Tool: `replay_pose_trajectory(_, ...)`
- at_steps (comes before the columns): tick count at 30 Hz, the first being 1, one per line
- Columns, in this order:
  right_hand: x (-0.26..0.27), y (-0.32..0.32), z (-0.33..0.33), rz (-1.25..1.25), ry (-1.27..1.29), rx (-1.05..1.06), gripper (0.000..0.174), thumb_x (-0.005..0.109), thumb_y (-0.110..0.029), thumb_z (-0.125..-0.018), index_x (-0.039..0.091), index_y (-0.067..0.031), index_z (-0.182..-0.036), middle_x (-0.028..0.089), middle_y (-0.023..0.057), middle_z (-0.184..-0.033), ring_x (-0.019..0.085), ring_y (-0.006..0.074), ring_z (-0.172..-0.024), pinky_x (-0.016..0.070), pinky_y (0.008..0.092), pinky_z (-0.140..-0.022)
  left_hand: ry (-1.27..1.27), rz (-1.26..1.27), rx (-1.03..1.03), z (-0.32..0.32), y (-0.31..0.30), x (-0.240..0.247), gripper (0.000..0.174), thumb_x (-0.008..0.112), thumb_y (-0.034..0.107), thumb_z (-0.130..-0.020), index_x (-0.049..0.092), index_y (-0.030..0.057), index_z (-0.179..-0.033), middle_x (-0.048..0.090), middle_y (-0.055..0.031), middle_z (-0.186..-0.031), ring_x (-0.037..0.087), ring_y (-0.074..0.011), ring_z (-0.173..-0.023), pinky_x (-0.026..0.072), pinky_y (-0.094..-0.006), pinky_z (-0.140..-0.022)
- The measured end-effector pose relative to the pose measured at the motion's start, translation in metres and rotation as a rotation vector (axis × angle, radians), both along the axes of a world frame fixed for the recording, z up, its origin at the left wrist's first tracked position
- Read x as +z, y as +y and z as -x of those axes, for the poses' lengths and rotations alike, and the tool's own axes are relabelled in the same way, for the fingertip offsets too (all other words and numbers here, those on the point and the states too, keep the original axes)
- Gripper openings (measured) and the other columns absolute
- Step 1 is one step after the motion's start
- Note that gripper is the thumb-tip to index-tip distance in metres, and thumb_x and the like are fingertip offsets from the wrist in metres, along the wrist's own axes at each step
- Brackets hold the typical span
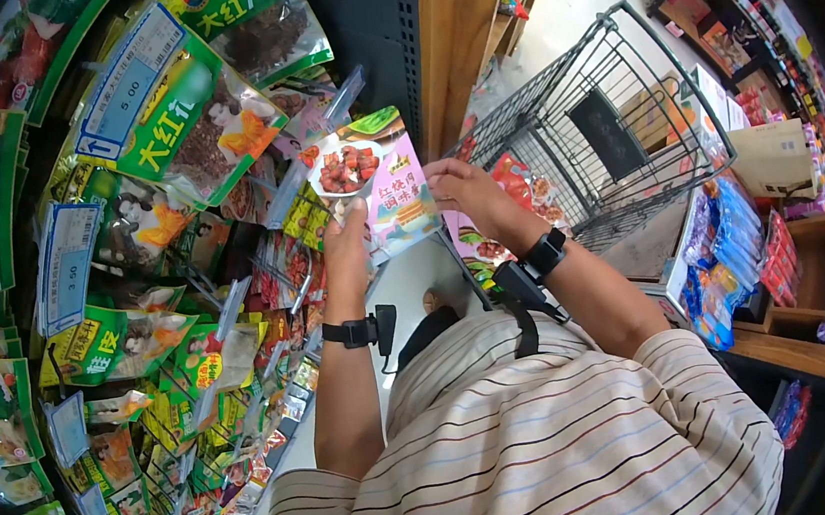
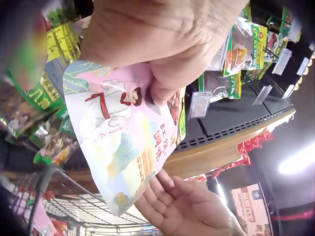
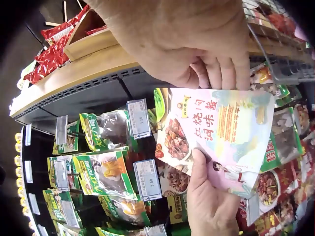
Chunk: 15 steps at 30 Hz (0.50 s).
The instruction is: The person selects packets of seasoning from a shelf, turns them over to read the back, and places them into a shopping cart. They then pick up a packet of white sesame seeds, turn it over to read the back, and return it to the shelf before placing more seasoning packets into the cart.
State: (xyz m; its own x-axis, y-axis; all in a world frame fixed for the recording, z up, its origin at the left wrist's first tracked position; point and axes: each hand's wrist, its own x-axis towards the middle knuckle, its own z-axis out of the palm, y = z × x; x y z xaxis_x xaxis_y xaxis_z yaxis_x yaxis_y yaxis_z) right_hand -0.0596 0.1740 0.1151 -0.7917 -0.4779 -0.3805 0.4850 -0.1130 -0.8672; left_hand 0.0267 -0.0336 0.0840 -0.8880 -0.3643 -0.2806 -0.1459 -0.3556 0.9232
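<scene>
A pink and white seasoning sauce packet (image 1: pixel 403 183), printed with a bowl of braised meat, is tilted up between my hands. My left hand (image 1: pixel 345 249) pinches it by its lower left side, thumb on the printed front and fingers behind. At the packet's right edge is my right hand (image 1: pixel 471 196). In the left wrist view the right hand's palm (image 2: pixel 189 211) shows, its fingers loosely extended and their tips right at the packet's edge. The right wrist view shows the packet's front (image 3: pixel 216 132) with the left thumb across it.
Hanging spice bags (image 1: pixel 187 120) with price tags (image 1: pixel 134 91) crowd the shelf on the left. A wooden shelf post (image 1: pixel 455 42) stands ahead. To the right is a wire shopping cart (image 1: pixel 610 126) with packets and boxes around it. Blue bags (image 1: pixel 727 234) lie farther right.
</scene>
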Motion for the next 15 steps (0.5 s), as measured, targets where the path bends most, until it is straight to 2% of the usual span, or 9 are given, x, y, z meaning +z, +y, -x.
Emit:
replay_pose_trajectory(2, 0.003, 0.003, 0.001, -0.002, -0.005, 0.019, 0.022, 0.055, -0.016, -0.099, 0.059, -0.0054, -0.117, 0.064, 0.0059, -0.113, 0.062, 0.0173, -0.106, 0.0494, 0.0331, -0.096, -0.03, 0.086, 0.027, 0.004, -0.006, 0.003, 0.026, 0.062, 0.032, -0.097, 0.067, 0.0073, -0.103, 0.057, 0.0073, -0.081, 0.046, -0.0041, -0.068, 0.0378, -0.0228, -0.06)
replay_pose_trajectory(4, 0.0, 0.01, 0.001, 0.004, -0.019, 0.028, 0.021, 0.054, -0.016, -0.099, 0.058, -0.0051, -0.117, 0.064, 0.0086, -0.114, 0.063, 0.0195, -0.108, 0.0495, 0.0343, -0.097, -0.021, 0.169, 0.078, 0.009, -0.007, 0.021, 0.026, 0.062, 0.032, -0.097, 0.067, 0.0075, -0.102, 0.057, 0.0074, -0.08, 0.046, -0.0038, -0.068, 0.0376, -0.0222, -0.06)
replay_pose_trajectory(5, -0.002, 0.014, 0.001, 0.005, -0.027, 0.033, 0.021, 0.053, -0.016, -0.099, 0.058, -0.0049, -0.117, 0.064, 0.01, -0.115, 0.063, 0.0206, -0.109, 0.0496, 0.0349, -0.098, -0.044, 0.185, 0.04, 0.013, -0.023, 0.0, 0.027, 0.06, 0.029, -0.098, 0.068, 0.005, -0.107, 0.062, 0.0042, -0.088, 0.051, -0.0048, -0.074, 0.0425, -0.0231, -0.066)
replay_pose_trajectory(9, -0.008, 0.024, -0.003, 0.012, -0.053, 0.012, 0.02, 0.053, -0.018, -0.099, 0.057, -0.0061, -0.114, 0.065, 0.0108, -0.112, 0.064, 0.0204, -0.103, 0.0517, 0.0352, -0.093, -0.002, 0.259, 0.041, 0.025, -0.03, 0.019, 0.035, 0.059, 0.033, -0.098, 0.066, 0.0011, -0.11, 0.065, 0.0006, -0.095, 0.055, -0.0074, -0.082, 0.0461, -0.0257, -0.075)
replay_pose_trajectory(12, -0.003, 0.029, -0.004, 0.022, -0.065, 0.012, 0.02, 0.052, -0.018, -0.099, 0.056, -0.0056, -0.114, 0.066, 0.0114, -0.112, 0.065, 0.0208, -0.103, 0.0526, 0.0354, -0.092, 0.031, 0.252, 0.052, 0.037, -0.032, 0.018, 0.031, 0.061, 0.035, -0.098, 0.066, 0.005, -0.106, 0.061, 0.0048, -0.09, 0.052, -0.006, -0.077, 0.0438, -0.0246, -0.072)
replay_pose_trajectory(15, 0.001, 0.034, -0.005, 0.02, -0.072, 0.005, 0.019, 0.052, -0.017, -0.099, 0.057, -0.0056, -0.113, 0.066, 0.0115, -0.112, 0.065, 0.0205, -0.102, 0.0531, 0.0347, -0.091, 0.015, 0.279, 0.023, 0.045, -0.033, 0.019, 0.04, 0.057, 0.035, -0.099, 0.065, -0.0004, -0.115, 0.066, -0.0037, -0.105, 0.057, -0.0114, -0.093, 0.0458, -0.0284, -0.085)
